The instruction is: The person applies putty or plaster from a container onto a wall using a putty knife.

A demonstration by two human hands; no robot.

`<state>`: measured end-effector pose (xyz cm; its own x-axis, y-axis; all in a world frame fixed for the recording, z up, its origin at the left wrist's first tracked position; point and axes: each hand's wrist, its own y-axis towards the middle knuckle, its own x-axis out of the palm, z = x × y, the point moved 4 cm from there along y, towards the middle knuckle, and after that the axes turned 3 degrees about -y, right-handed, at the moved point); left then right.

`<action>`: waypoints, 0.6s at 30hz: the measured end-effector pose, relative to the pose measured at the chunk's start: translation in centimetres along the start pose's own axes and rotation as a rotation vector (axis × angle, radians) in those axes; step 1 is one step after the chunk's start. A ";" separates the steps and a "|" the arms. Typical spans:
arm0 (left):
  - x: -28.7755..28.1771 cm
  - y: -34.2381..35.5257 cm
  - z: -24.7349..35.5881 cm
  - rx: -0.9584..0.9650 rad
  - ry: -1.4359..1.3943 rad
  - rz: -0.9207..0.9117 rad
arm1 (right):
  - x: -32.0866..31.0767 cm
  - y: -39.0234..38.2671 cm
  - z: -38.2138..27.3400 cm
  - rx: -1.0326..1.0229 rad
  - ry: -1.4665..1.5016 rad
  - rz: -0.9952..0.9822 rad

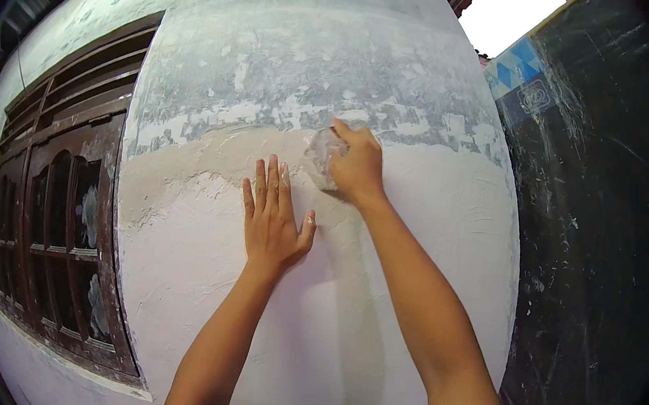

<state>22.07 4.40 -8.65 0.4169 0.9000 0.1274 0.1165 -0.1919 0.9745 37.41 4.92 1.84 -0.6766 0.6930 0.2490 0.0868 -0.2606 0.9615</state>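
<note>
Two bare forearms come up from the near edge and meet a plastered wall (377,303) that fills the middle of the view. The left hand (271,217) lies flat against the plaster, palm down, fingers straight and close together pointing up the wall, thumb spread out to the right; it holds nothing. Just up and to the right of it, the right hand (357,166) is curled around a small, pale, crumpled scrubbing pad (321,155) and presses it to the wall. The pad sticks out from the left side of the fist, its long axis running roughly up and down, with its free edge pointing left. What it is made of is hard to tell; it looks translucent and grey-white.

The pad sits right on the line where two finishes meet: below, the wall is smooth and pale pinkish white; above, a tan band gives way to a rough grey stretch (307,66) with white flecks and scraped patches. To the left, a dark brown wooden window (62,214) with arched glass panes and slatted louvres above is set into the wall. To the right stands a dark, scratched panel (598,231), with a blue and white patterned patch (516,68) at its top. Far above, a slice of bright sky (510,12) shows.
</note>
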 end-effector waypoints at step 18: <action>-0.2 0.0 0.1 0.026 0.007 -0.006 | -3.8 3.1 1.4 0.124 -0.143 0.318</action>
<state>22.05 4.20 -8.67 0.4100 0.9037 0.1231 0.1424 -0.1968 0.9701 41.27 2.43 4.02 -0.4931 0.6799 0.5427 0.3704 -0.4004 0.8381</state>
